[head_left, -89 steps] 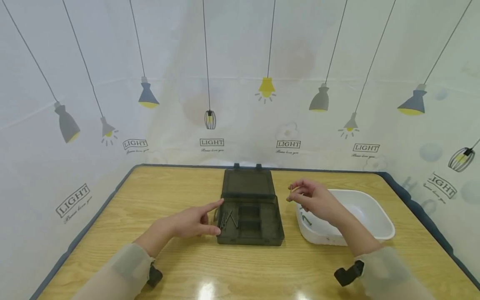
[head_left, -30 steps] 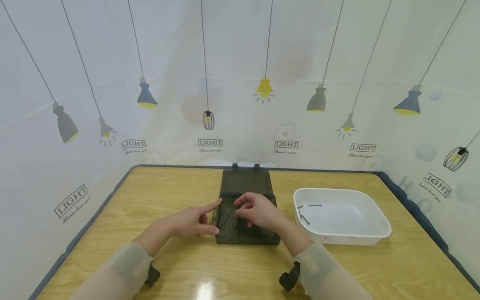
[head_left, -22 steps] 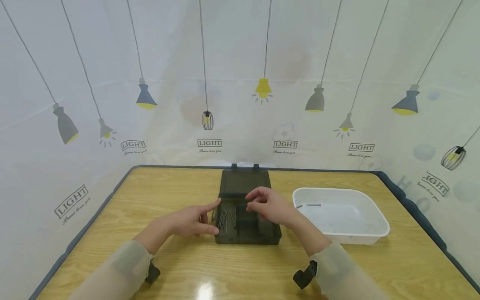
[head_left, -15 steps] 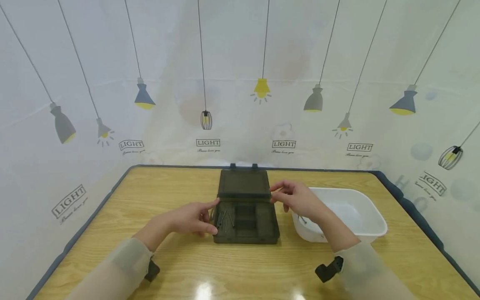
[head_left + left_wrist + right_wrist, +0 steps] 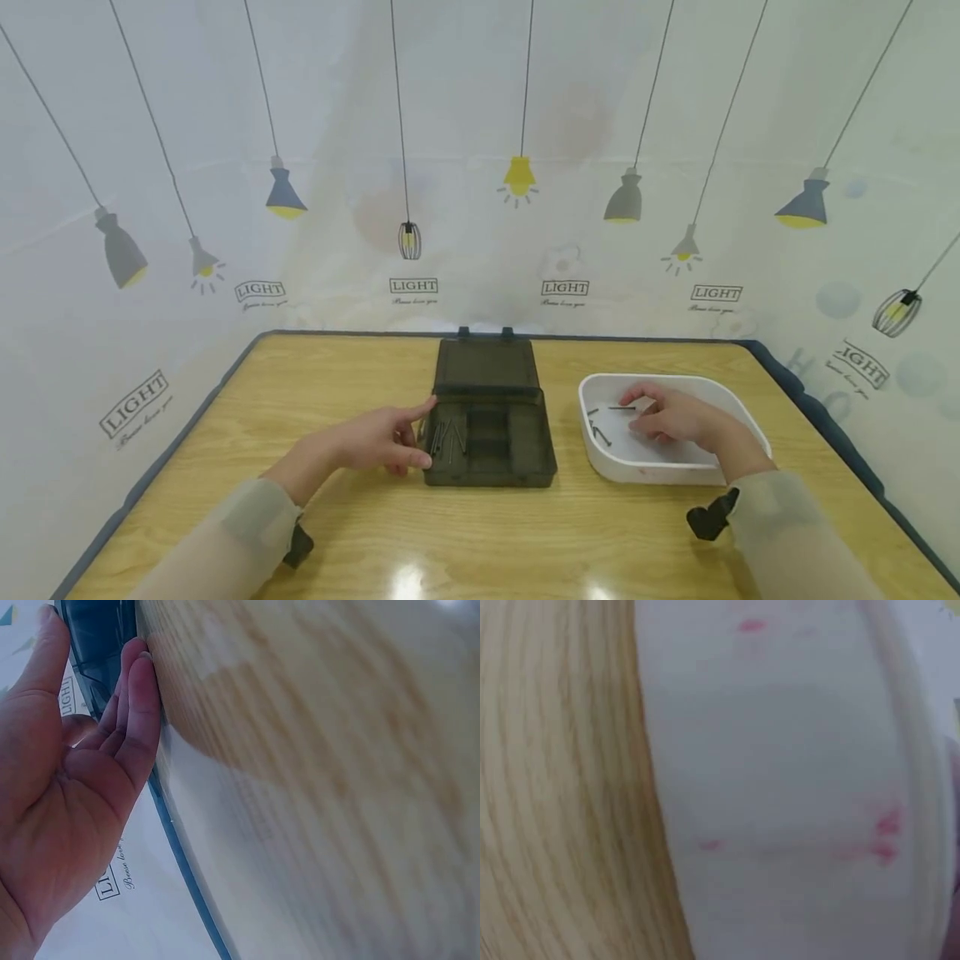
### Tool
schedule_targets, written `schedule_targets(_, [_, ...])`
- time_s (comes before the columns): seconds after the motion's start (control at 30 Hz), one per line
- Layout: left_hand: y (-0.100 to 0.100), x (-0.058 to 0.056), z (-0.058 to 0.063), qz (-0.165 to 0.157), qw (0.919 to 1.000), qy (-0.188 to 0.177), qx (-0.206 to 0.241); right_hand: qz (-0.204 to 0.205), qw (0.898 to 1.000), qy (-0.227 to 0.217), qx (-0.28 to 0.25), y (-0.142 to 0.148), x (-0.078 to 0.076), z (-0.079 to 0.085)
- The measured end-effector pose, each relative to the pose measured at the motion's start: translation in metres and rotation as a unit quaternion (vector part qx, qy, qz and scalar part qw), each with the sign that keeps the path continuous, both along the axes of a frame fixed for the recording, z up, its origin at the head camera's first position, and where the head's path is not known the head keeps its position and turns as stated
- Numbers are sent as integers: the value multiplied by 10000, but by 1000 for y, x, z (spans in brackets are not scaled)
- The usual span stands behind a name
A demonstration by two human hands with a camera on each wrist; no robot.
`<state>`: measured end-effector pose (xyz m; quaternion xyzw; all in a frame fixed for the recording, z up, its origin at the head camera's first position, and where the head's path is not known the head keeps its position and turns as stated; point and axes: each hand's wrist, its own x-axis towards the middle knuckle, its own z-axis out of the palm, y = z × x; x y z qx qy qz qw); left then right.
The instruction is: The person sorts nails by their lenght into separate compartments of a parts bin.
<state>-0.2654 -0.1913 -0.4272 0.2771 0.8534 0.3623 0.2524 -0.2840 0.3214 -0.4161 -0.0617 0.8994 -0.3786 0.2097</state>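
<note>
A dark translucent box (image 5: pixel 531 433) stands on the table with its lid (image 5: pixel 487 364) folded back. Several thin metal pieces (image 5: pixel 456 442), like nails or screws, lie in its left compartment. My left hand (image 5: pixel 378 437) touches the box's left side, thumb and index finger spread. In the left wrist view the hand (image 5: pixel 75 780) has its fingers extended against the box wall. My right hand (image 5: pixel 675 417) is inside the white tray (image 5: pixel 603 468), fingers loosely bent, with nothing seen held. Close to its fingertips lies a thin metal piece (image 5: pixel 622 408); others (image 5: pixel 600 437) lie at the tray's left end.
The wooden table (image 5: pixel 337 525) has a dark blue edge (image 5: pixel 337 332). Behind it hangs a white cloth (image 5: pixel 465 100) printed with lamps. The right wrist view shows mostly the tray's outer wall (image 5: pixel 780 750), with red marks.
My right hand carried a thin metal piece from the tray to the box's left compartment, then came back empty into the tray. My left hand has stayed at the box.
</note>
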Motion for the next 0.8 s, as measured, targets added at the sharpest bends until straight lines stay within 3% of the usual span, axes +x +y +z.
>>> schedule_targets(0.3, [-1,1,-3,-40,10000,30,-18,19,9997,215,99,8,-4,-16])
schedule_targets(0.8, [-3,-1,-4,11,10000,-28,-36,-223,9982,429,359,1,-3,-18])
